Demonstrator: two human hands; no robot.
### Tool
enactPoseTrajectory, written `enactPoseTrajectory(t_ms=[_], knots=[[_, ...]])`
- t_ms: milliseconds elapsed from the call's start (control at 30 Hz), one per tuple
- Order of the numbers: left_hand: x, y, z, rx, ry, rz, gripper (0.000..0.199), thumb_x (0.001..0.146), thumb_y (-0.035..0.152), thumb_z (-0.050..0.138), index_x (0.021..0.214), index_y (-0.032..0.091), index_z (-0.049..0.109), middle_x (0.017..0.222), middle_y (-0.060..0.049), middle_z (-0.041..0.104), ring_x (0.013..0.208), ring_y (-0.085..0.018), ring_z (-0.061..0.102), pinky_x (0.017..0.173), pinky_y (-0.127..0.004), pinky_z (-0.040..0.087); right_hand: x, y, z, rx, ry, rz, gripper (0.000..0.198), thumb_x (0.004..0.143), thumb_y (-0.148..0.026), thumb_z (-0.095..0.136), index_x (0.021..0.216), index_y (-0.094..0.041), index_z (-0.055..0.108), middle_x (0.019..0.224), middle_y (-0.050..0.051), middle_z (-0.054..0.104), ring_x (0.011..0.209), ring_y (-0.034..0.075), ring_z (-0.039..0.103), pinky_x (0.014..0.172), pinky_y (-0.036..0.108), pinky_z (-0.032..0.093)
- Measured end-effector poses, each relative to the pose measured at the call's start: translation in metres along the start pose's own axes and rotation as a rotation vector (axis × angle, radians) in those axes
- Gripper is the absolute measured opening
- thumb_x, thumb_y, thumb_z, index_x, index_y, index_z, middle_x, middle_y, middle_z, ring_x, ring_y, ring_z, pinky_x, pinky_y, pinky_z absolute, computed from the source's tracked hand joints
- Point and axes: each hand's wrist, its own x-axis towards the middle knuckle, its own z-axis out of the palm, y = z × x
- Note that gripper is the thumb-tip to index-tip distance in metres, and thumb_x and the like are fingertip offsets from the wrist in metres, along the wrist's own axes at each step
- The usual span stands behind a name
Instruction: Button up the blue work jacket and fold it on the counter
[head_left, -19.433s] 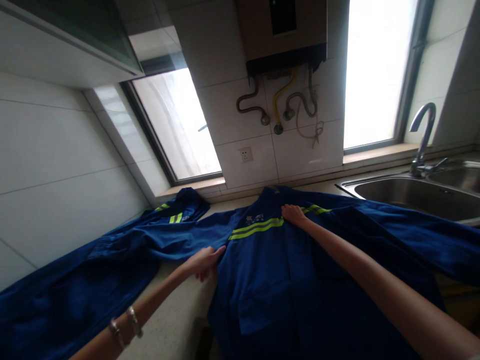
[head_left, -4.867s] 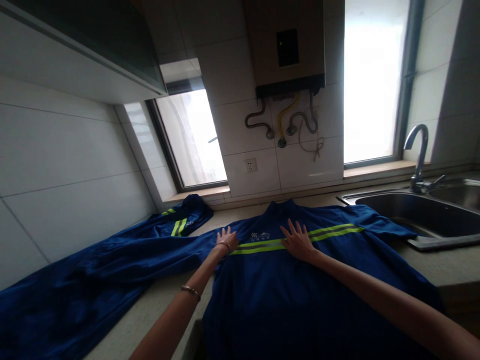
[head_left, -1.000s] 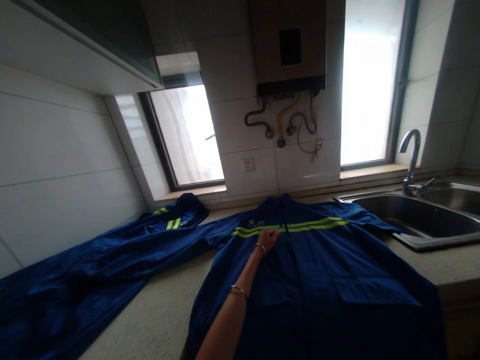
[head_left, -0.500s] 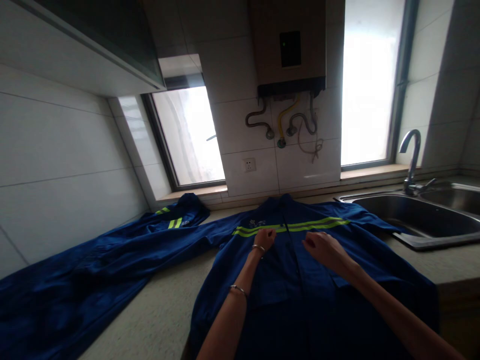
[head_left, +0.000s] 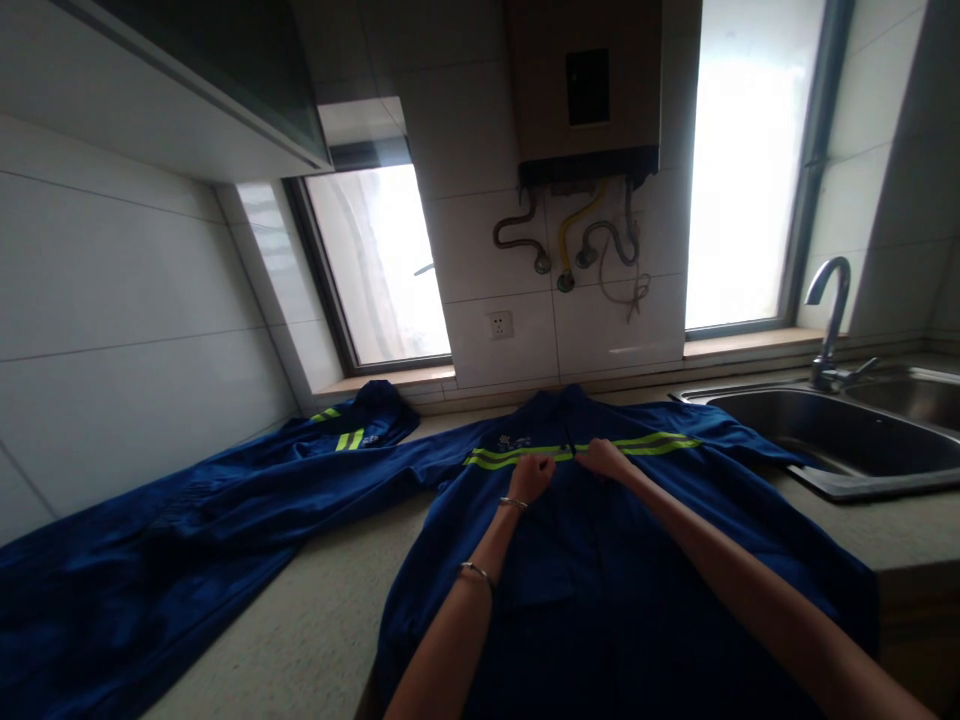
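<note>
A dark blue work jacket (head_left: pixel 525 590) with a yellow-green and grey chest stripe lies front up across the counter, its collar towards the wall. My left hand (head_left: pixel 535 477) is closed on the cloth just left of the front opening, at the stripe; its fingertips are partly hidden. Metal bangles circle that wrist and forearm. Close beside it, my right hand (head_left: pixel 606 460) pinches the jacket front at the opening, level with the stripe. A small white print sits on the chest above my left hand.
Another blue garment (head_left: pixel 150 560) with matching stripes is spread over the left counter (head_left: pixel 300 610). At the right, one sleeve reaches the steel sink (head_left: pixel 832 490) with its curved tap (head_left: pixel 831 300). A water heater (head_left: pixel 589 90) with pipes hangs on the tiled wall between two windows.
My right hand has moved left and slightly away from me, from above the right chest onto the front opening. My left hand has stayed nearly in place. The view has shifted slightly.
</note>
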Motion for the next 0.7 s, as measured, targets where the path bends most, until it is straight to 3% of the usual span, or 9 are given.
enactPoseTrajectory(t_ms=[200,300,367,467,567,700], knots=[[-0.002,0.005,0.000,-0.042,-0.018,-0.033,0.038,0.087,0.031,0.040,0.072,0.012,0.070,0.054,-0.002,0.063,0.055,-0.014,0.058,0.055,-0.022,0.039,-0.003,-0.001,-0.001,0.057,0.076,0.021,0.041,0.072,-0.037,0.062,0.096,-0.005,0.069,0.101,0.022,0.066,0.096,0.031,0.062,0.073,0.029,0.048],[-0.003,0.005,-0.001,-0.064,-0.023,-0.044,0.041,0.088,0.033,0.038,0.073,0.012,0.070,0.054,-0.003,0.063,0.052,-0.014,0.057,0.053,-0.022,0.038,-0.004,0.001,-0.006,0.123,0.048,0.029,0.031,0.077,-0.033,0.056,0.082,-0.007,0.071,0.083,0.016,0.070,0.079,0.023,0.067,0.065,0.024,0.049],[-0.003,0.005,-0.001,-0.070,-0.022,-0.053,0.042,0.089,0.033,0.038,0.074,0.012,0.070,0.054,-0.003,0.064,0.051,-0.013,0.056,0.052,-0.022,0.038,-0.004,0.006,-0.010,0.167,0.014,0.032,0.031,0.081,-0.034,0.052,0.074,-0.010,0.070,0.068,0.010,0.069,0.065,0.017,0.066,0.058,0.020,0.048],[-0.002,0.004,0.000,-0.067,-0.015,-0.070,0.039,0.088,0.031,0.039,0.073,0.012,0.070,0.055,-0.003,0.064,0.052,-0.013,0.057,0.053,-0.021,0.038,-0.002,0.013,-0.013,0.212,-0.004,0.035,0.035,0.083,-0.041,0.051,0.073,-0.012,0.069,0.061,0.006,0.067,0.058,0.014,0.064,0.055,0.019,0.048],[-0.001,0.002,0.002,-0.058,-0.007,-0.056,0.038,0.087,0.030,0.041,0.072,0.013,0.071,0.055,-0.003,0.064,0.055,-0.013,0.059,0.055,-0.021,0.039,-0.001,0.014,-0.007,0.216,0.018,0.038,0.040,0.081,-0.048,0.055,0.075,-0.011,0.069,0.070,0.010,0.069,0.069,0.019,0.066,0.060,0.022,0.049],[-0.001,0.001,0.003,-0.049,-0.013,-0.021,0.039,0.088,0.031,0.040,0.072,0.013,0.071,0.055,-0.003,0.064,0.055,-0.014,0.059,0.055,-0.021,0.039,0.001,0.010,0.009,0.085,0.151,0.047,0.042,0.080,-0.049,0.055,0.090,-0.011,0.069,0.099,0.019,0.066,0.097,0.030,0.061,0.078,0.034,0.047]])
